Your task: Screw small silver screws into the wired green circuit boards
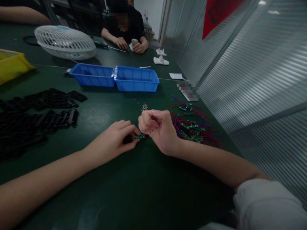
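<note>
Between the thumb and fingers of my left hand is a small green circuit board, held low over the dark green table. My right hand is raised just to the right of it, with its fingers curled in. What those fingers hold, if anything, is hidden. Behind my right hand lies a small pile of screws. To its right, a heap of circuit boards with red and blue wires spreads over the table.
Black plastic parts lie in rows at the left. Two blue bins stand farther back, near a white fan and a yellow bin. Across the table a person works with both hands. A ribbed partition borders the right side.
</note>
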